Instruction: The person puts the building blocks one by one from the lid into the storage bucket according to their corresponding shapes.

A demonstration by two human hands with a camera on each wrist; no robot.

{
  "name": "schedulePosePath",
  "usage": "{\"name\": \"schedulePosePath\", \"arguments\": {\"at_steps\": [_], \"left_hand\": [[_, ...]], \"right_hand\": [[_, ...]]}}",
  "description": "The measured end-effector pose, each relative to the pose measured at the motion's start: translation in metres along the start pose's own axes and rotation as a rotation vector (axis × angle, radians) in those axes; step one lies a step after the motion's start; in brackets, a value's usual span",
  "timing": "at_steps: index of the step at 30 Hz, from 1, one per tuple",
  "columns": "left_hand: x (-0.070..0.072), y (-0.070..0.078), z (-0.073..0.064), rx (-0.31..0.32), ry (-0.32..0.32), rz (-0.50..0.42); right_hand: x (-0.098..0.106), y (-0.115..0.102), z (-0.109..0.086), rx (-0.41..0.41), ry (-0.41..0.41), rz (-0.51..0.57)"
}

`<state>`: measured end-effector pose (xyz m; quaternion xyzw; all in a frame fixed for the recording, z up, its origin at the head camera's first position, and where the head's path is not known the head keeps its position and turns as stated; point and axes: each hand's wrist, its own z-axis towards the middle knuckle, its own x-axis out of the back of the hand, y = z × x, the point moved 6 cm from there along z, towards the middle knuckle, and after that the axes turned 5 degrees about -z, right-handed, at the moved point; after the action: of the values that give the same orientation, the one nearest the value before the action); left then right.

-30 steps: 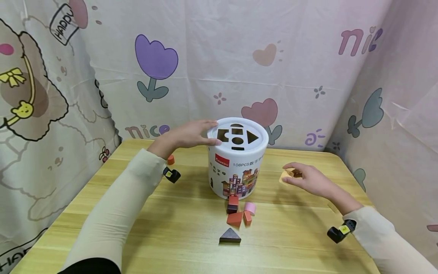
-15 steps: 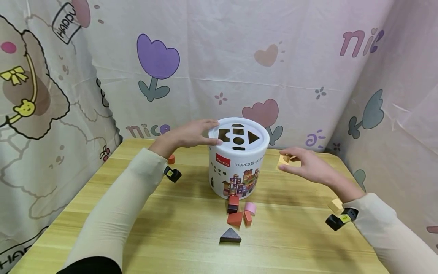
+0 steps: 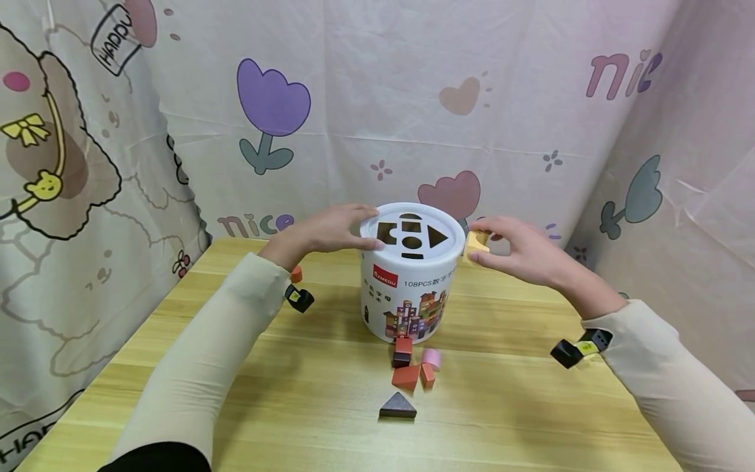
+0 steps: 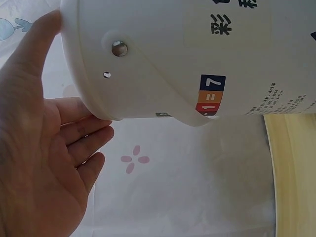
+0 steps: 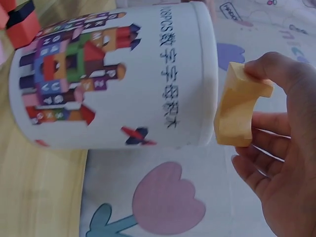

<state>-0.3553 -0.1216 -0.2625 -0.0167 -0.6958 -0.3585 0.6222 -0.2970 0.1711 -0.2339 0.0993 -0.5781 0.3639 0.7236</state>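
My left hand (image 3: 333,229) rests on the left of the lid of a white toy-block bucket (image 3: 407,295), its thumb and fingers spread along the rim. In the left wrist view the fingertips (image 4: 101,136) touch the lid's edge. Shape-cut holes (image 3: 411,242) pierce the lid: a triangle, a circle, a notched square and others. My right hand (image 3: 525,252) pinches a yellow arch block (image 5: 237,108) between thumb and fingers, raised beside the right of the lid. From the right wrist, the block's curved notch faces the palm, and its flat side is close by the rim.
In front of the bucket lie a red block (image 3: 404,345), a pink cylinder (image 3: 432,358), two orange-red pieces and a dark triangular block (image 3: 398,406). Another orange-red block (image 3: 297,274) lies behind the left wrist. A printed curtain (image 3: 354,98) encloses the wooden table (image 3: 295,406).
My right hand has lifted the yellow arch block and carried it up and left to the lid's right side. My left hand has stayed on the rim.
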Motion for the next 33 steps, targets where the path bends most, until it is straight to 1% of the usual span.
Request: {"name": "schedulePosePath", "arguments": {"at_steps": [5, 9, 15, 21, 28, 33], "left_hand": [[0.000, 0.001, -0.001, 0.007, 0.000, -0.007], [0.000, 0.002, 0.000, 0.017, -0.002, -0.003], [0.001, 0.002, 0.000, 0.029, -0.013, -0.001], [0.002, 0.003, 0.000, 0.035, -0.021, 0.005], [0.002, 0.003, 0.002, 0.035, -0.022, 0.009], [0.002, 0.002, 0.004, 0.036, -0.020, 0.019]], "right_hand": [[-0.001, -0.014, 0.017, 0.042, 0.002, -0.017], [-0.004, -0.023, 0.032, 0.052, -0.010, -0.017], [-0.011, -0.039, 0.053, 0.058, -0.063, -0.007], [-0.023, -0.051, 0.075, 0.080, -0.105, 0.030], [-0.037, -0.056, 0.099, 0.074, -0.137, 0.040], [-0.046, -0.057, 0.111, 0.081, -0.151, 0.080]]}}
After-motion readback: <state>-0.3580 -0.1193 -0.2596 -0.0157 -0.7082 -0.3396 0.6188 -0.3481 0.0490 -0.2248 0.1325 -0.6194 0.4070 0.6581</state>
